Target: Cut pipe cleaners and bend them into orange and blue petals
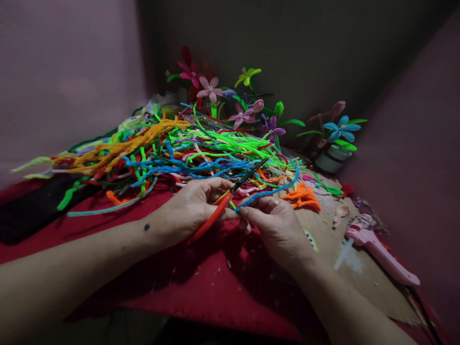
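Note:
My left hand (192, 207) is closed around the red handles of a pair of scissors (230, 196), whose dark blades point up and right over the pile. My right hand (276, 225) pinches the near end of a blue pipe cleaner (273, 190) that curves up to the right, right beside the scissor blades. Both hands hover over a red cloth (201, 282). Just behind them lies a big tangled heap of pipe cleaners (172, 148) in green, blue, orange and red.
Finished pipe-cleaner flowers (233, 100) stand at the back, and a blue flower in a small white pot (336, 143) at the right. A pink glue gun (377, 249) lies on brown cardboard (359, 278). An orange pipe-cleaner bundle (304, 196) sits near my right hand. Walls close in on both sides.

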`<state>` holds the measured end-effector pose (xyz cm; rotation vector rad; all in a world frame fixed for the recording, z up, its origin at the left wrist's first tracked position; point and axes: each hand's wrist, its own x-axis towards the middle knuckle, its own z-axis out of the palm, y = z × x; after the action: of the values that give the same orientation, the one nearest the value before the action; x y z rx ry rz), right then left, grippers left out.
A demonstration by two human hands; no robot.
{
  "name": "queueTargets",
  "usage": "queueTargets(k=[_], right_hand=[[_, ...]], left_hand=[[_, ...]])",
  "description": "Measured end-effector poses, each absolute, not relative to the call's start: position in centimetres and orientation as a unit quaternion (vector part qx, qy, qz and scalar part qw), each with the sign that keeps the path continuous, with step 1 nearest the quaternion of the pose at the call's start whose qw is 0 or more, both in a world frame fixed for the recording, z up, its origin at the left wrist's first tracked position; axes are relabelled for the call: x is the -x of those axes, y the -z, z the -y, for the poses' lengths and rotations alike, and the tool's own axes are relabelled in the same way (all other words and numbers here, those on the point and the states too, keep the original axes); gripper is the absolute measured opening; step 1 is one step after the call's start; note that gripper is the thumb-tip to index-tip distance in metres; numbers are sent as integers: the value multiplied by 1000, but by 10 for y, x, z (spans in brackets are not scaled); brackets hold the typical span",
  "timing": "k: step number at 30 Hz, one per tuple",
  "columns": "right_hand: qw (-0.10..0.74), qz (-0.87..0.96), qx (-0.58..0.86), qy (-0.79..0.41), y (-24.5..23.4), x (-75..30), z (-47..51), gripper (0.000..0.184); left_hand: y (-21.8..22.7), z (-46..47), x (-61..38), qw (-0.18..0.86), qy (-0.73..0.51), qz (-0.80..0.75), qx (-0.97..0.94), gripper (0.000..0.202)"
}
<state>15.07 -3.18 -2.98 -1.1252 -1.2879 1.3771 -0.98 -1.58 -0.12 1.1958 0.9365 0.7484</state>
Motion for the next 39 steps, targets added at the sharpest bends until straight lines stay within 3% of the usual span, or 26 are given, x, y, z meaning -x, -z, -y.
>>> queueTargets(k=[7, 12, 20, 30, 36, 39], right_hand=[[488, 490, 417, -590, 29, -151, 31, 15], [486, 477, 407, -609, 28, -151, 32, 10], [509, 521, 494, -475, 23, -148, 37, 12], [549, 373, 394, -636, 26, -152, 28, 12], [566, 355, 383, -638, 27, -152, 25, 12], [577, 382, 430, -580, 23, -152, 26, 11]], left_hand=[[4, 14, 16, 662, -306, -393, -561, 48], [4, 12, 17, 650, -312, -407, -561, 54], [4, 13, 15, 672, -307, -397, -544, 41], [1, 11, 18, 663, -298, -404, -555, 42], [0, 10, 17, 615, -288, -437, -589, 44], [5, 7, 18, 539, -330, -455, -628, 42]])
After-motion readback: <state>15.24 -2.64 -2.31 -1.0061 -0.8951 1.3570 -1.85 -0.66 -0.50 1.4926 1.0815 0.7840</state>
